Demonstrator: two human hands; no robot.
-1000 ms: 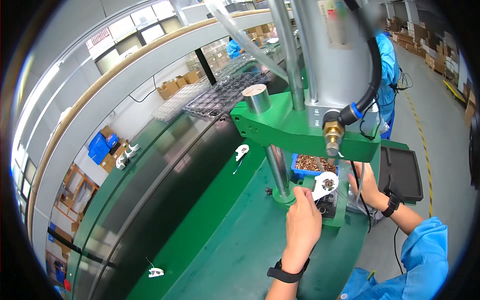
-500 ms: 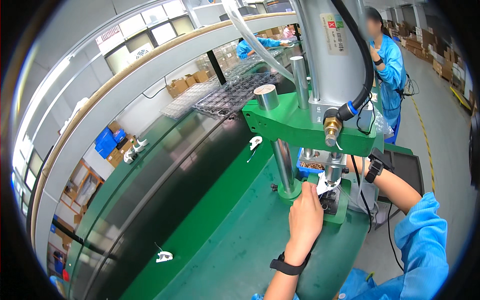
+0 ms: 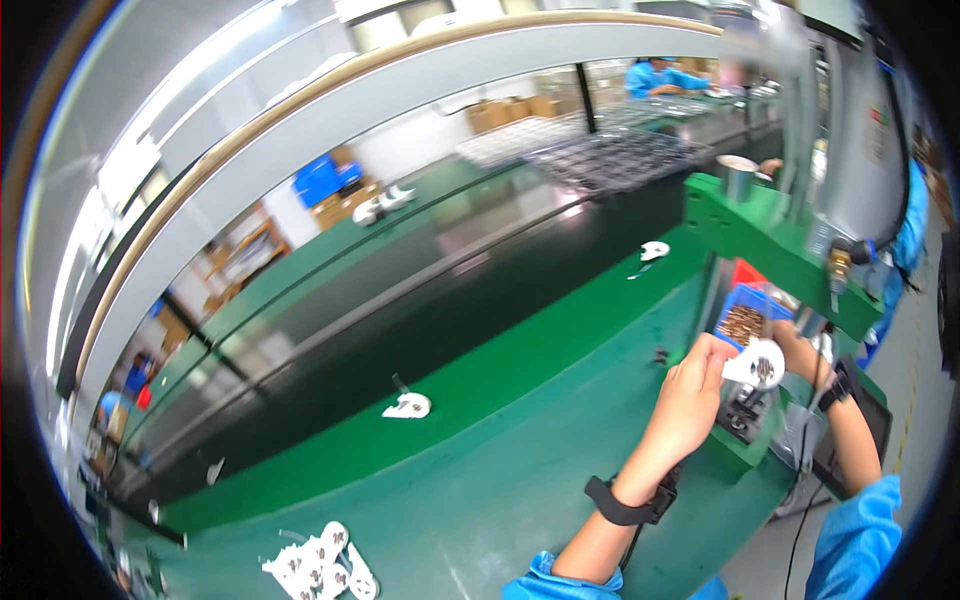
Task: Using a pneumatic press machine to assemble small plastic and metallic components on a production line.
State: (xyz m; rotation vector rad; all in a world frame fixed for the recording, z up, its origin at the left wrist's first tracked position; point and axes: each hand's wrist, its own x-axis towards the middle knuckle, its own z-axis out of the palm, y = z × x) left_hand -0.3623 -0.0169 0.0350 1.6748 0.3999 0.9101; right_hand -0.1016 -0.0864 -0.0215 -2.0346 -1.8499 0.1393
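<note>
My left hand is closed on a white plastic part with a round end. It holds the part up over the black fixture on the base of a green press. Beyond the part, my right hand reaches beside a blue bin of small copper-coloured pieces. Its fingers are mostly hidden behind the white part and the bin's edge, so what they do cannot be seen.
A cluster of white parts lies on the green bench at the near left. Single white parts rest on the green strip beyond. Dark trays stand farther back, where a co-worker in blue sits. A red bin edge shows behind the blue bin.
The view has swung left, bringing the cluster of white parts into sight. My left hand has drawn the white part out from under the press head. My right hand is now by the blue bin.
</note>
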